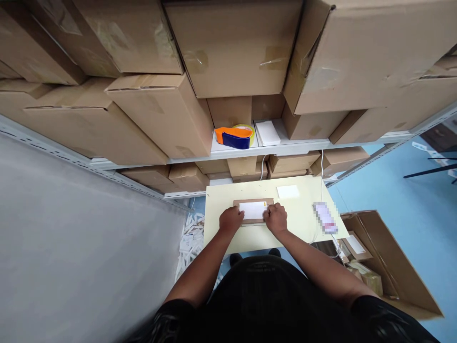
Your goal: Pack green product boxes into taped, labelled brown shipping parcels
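Observation:
A small flat cardboard parcel [254, 202] with a white label [252, 209] on top lies on a pale yellow table [300, 221]. My left hand [230, 220] grips the parcel's left end with curled fingers. My right hand [276, 218] is closed on its right end, fingers bent over the label's edge. Both forearms reach forward from my body at the bottom of the view.
A white slip [287, 191] and a blurred-out device [324, 217] with a white cable lie on the table. An orange and blue tape dispenser [235, 136] and a white box [267, 133] sit on the metal shelf among large cartons. An open carton [385, 259] stands at right; white scraps [191, 238] litter the floor at left.

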The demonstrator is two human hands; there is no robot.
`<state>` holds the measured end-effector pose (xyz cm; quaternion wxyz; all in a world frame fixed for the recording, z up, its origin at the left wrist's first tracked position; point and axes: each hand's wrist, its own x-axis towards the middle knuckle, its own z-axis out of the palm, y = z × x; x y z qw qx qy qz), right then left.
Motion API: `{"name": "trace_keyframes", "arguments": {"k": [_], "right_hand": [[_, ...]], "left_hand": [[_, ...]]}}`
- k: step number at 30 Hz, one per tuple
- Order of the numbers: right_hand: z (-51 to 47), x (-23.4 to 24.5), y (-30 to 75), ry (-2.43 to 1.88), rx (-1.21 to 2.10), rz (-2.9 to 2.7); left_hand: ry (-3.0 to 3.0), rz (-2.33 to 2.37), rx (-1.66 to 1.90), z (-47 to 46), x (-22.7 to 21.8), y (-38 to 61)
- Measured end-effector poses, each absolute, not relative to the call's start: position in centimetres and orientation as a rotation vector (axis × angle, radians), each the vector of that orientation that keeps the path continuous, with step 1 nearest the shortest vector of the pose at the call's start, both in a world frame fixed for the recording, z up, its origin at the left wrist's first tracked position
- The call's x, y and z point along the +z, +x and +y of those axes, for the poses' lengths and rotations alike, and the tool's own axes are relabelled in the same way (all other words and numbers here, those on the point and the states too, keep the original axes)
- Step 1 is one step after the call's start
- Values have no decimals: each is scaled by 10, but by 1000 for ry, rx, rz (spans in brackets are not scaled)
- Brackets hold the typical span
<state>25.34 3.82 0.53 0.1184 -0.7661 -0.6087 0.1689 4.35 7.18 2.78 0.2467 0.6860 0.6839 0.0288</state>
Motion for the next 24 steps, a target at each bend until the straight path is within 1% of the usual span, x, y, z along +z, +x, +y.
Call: {"name": "trace_keyframes", "arguments": {"k": [4, 6, 9, 11, 16, 20, 24], "right_hand": [[37, -2, 258, -2271, 571, -1498], [37, -6, 263, -2198, 713, -1271], [35, -8, 269, -1999, 967, -1061], [33, -4, 272, -1943, 1026, -1019], [26, 34, 276, -1891, 974, -968], [15, 79, 288, -1839, 928, -925], [-5, 115, 318, -1793, 750, -881]], "left_hand": [[1738, 1950, 321, 64, 23, 38], [1618, 1975, 432, 59, 21, 36], [1425, 1826, 456, 54, 22, 32], [1353, 1747, 470, 51, 26, 29], [1345, 1627, 648, 46, 51, 21], [1354, 1451, 782, 53, 89, 24], [1431, 1263, 757, 68, 130, 52]]}}
